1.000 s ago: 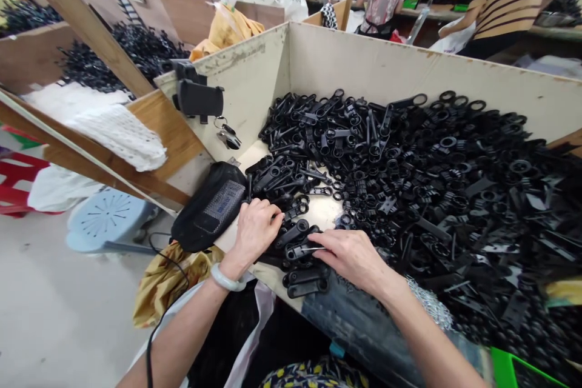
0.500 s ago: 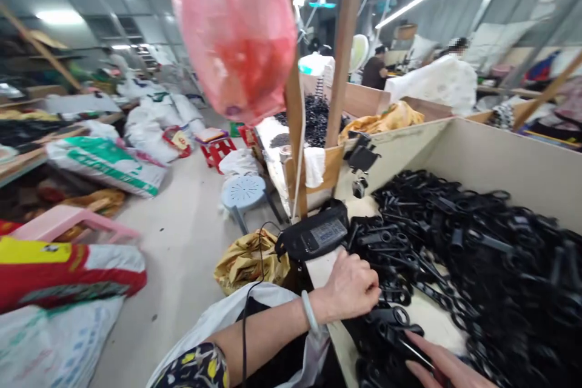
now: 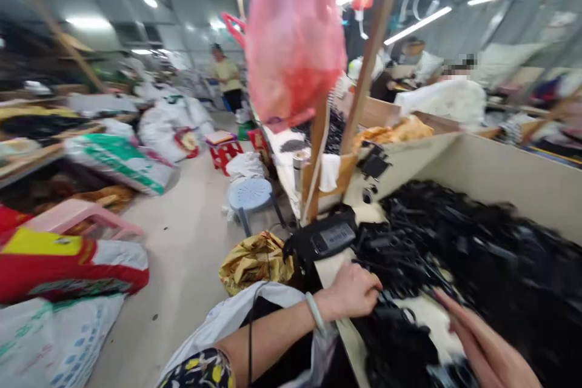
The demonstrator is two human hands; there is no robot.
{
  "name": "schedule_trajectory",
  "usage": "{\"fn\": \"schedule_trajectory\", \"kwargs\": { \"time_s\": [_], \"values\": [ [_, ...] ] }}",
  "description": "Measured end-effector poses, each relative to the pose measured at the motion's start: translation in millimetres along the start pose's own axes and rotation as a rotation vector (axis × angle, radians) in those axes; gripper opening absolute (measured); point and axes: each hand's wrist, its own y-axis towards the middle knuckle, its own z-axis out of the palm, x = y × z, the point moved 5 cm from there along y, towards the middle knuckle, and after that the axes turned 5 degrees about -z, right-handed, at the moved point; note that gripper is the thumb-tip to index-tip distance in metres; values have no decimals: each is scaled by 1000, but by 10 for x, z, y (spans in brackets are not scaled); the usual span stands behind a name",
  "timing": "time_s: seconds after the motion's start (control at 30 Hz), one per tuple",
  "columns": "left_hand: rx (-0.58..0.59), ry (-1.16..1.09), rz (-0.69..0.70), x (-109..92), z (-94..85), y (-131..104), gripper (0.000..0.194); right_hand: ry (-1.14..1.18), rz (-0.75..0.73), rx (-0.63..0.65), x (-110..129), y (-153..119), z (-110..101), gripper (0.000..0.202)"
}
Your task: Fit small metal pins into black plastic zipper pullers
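My left hand (image 3: 353, 292), with a pale bangle at the wrist, is closed over the near edge of the bin, beside a heap of black plastic parts (image 3: 491, 254). What its fingers hold, if anything, is hidden. To its right, my right hand (image 3: 486, 339) is over the parts near a bare patch of the bin floor, fingers extended, with nothing visible in them. Motion blurs the heap. A black pouch with a phone-like device (image 3: 335, 236) lies at the bin's corner, beyond my left hand.
A white sack (image 3: 277, 294) hangs open below my left forearm. Beyond it are a yellow bag (image 3: 257, 260) and a blue stool (image 3: 250, 193). A pink bag (image 3: 295, 42) hangs by wooden posts. Sacks lie at left; a person (image 3: 226, 76) stands farther back.
The camera view has shifted. My right hand has moved up and right over the parts, and the dark piece at its fingers no longer shows there. My left hand remains closed at the bin's edge.
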Motion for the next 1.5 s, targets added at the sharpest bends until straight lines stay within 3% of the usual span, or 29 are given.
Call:
{"fn": "schedule_trajectory", "kwargs": {
  "time_s": [0.07,0.17,0.37,0.5,0.6,0.7,1.1,1.5],
  "values": [
    [-8,-42,-29,-44,-29,-73,25,-54,-60,86,127,150,13,46],
    [22,-103,-34,-39,-1,-101,32,-237,-114,110,161,503,92,40],
    [13,-104,-100,2,52,-131,25,-399,-384,363,206,1130,523,59],
    [-17,-100,-100,-37,46,-139,24,-468,-524,479,370,1361,852,74],
    [-13,-113,-96,-53,51,-142,24,-523,-597,574,429,1465,1088,69],
    [-22,-113,-81,-49,46,-156,24,-569,-575,676,353,1517,1213,63],
    [-24,-42,-51,58,-19,-185,34,-592,-452,743,-20,1361,958,65],
    [-73,40,-81,198,-50,-355,33,-602,-394,621,-188,939,658,59]
  ]
}}
